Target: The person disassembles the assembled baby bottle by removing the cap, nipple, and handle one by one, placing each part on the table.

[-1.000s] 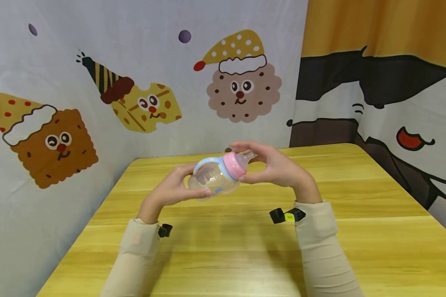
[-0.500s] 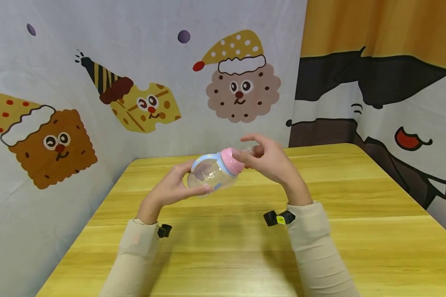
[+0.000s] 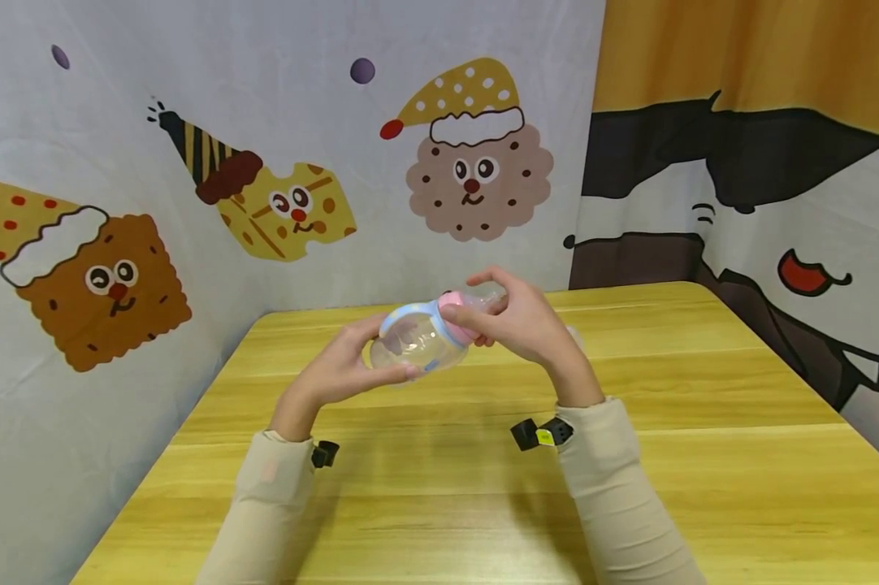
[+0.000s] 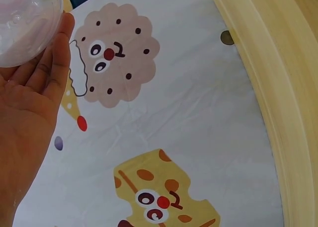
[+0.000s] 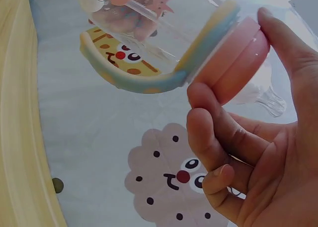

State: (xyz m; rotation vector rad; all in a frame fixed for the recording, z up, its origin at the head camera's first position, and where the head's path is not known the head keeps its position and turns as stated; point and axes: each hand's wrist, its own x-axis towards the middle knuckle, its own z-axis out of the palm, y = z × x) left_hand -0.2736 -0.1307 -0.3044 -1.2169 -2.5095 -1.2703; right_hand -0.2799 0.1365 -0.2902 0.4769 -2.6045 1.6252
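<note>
A clear baby bottle is held tilted above the table, its nipple end pointing right and up. My left hand grips the bottle's body from the left, thumb in front; the left wrist view shows only the bottle's clear base against the fingers. At the other end, my right hand pinches the pink collar between thumb and fingers. A clear nipple sticks out past the collar, partly hidden by that hand. A pale blue and yellow handle curves along the bottle's side.
Below the hands lies a yellow wood-grain table. A cloth backdrop with cartoon biscuits and cheese hangs behind it. Something small and translucent shows just behind the right wrist, too hidden to identify.
My right hand has shifted left; its thumb has moved from the collar's lower edge onto its near face, and the fingers now grip the collar. The left hand and bottle have barely moved.
</note>
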